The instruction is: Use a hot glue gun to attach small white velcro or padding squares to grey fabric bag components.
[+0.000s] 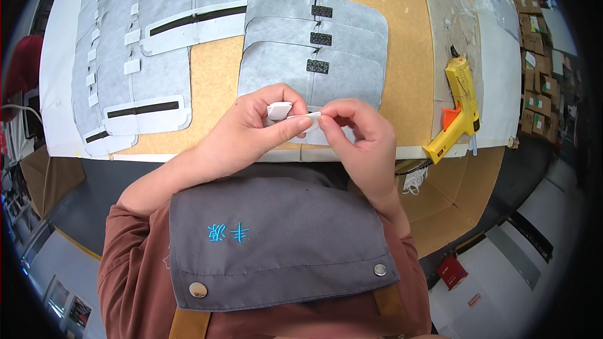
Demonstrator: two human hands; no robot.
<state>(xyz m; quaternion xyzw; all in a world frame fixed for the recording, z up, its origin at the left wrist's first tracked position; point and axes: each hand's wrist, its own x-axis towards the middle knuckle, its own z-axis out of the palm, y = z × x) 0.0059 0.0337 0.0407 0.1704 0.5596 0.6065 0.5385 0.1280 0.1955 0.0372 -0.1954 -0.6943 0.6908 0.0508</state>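
Close to the table's front edge, my left hand [254,119] is closed, with a small stack of white rectangular tabs [279,110] tucked between its fingers. Thumb and forefinger of that hand also pinch a separate white tab [310,122]. My right hand [365,130] grips the other end of this tab with its fingertips. Just beyond both hands lie overlapping grey fabric panels [276,66], each with a black textured patch [318,67] near its middle. The hands cover part of the nearest panel.
More grey panels [160,72] with white tabs and black strips overlap at the left. A yellow glue gun [463,91] with an orange trigger rests at the right, beside a clear sheet [443,31]. An open cardboard box [468,191] stands below the table's right front edge.
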